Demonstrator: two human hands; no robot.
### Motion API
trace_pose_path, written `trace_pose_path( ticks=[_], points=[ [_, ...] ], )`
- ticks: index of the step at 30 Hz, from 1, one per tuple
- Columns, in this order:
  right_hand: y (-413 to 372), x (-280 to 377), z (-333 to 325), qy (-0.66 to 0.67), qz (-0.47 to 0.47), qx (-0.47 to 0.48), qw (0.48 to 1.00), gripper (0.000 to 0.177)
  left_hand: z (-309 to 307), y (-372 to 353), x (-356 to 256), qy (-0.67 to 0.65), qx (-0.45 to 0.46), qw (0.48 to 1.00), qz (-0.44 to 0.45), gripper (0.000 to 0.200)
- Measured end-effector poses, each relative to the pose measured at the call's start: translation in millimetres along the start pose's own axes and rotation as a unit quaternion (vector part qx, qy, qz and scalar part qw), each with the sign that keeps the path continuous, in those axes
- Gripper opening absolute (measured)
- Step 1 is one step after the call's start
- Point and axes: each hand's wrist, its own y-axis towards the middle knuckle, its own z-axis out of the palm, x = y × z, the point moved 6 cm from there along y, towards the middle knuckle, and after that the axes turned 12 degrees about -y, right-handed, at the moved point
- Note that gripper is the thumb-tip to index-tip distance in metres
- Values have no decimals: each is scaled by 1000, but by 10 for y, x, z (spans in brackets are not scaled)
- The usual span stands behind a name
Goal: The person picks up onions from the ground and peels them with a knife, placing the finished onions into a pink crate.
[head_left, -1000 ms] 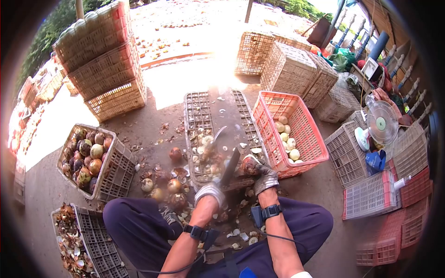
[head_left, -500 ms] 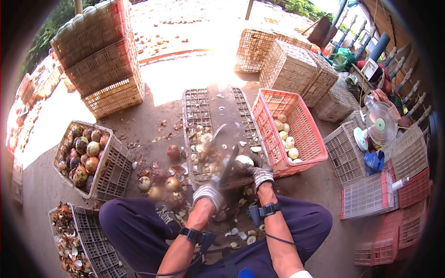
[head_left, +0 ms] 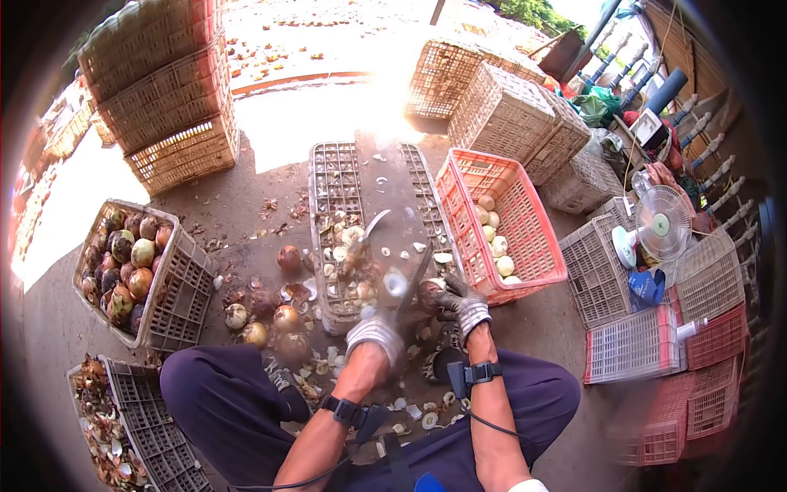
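My left hand [head_left: 374, 338], in a striped glove, is closed round the handle of a large knife [head_left: 414, 283], its dark blade pointing up and forward. My right hand [head_left: 466, 307], gloved too, grips a reddish-brown onion [head_left: 429, 293] just right of the blade. A pale cut piece [head_left: 395, 284] shows left of the blade, over the board [head_left: 393, 197] that lies on an upturned crate [head_left: 334, 189]. A second, curved blade [head_left: 377, 223] rests among onion scraps on the crate.
A red crate [head_left: 537, 234] with peeled onions stands to the right. On the left are a crate of unpeeled onions [head_left: 141, 283] and a crate of peelings [head_left: 106, 443]. Loose onions [head_left: 287, 318] lie on the floor. Stacked crates [head_left: 176, 98] and a fan [head_left: 662, 223] stand farther out.
The pale, peeled onion near my right hand is gone from there; a reddish-brown one is now in that hand. The knife is still in my left hand. The view has shifted slightly.
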Motion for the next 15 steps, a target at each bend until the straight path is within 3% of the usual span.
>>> trace_pose_path(
  ticks=[2,5,7,9,10,12,15],
  points=[
    [43,46,18,-79,-9,-19,997,65,75,37,19,35,29,999,14,36],
    [68,-53,19,-30,-18,-18,999,63,89,33,21,5,4,997,77,41],
    [46,-146,26,52,-12,-13,998,60,56,45,23,-22,-6,998,62,46],
    [-313,165,77,148,36,-43,987,58,-144,-10,-128,-31,17,999,-23,52],
    [-371,184,82,180,23,-45,982,57,53,102,142,-91,-28,995,27,46],
    [-374,94,49,228,-40,-34,972,57,153,218,478,-199,-105,974,4,39],
    [-512,396,30,347,-61,13,936,61,2,132,605,-360,-136,923,-29,37]
  ],
)
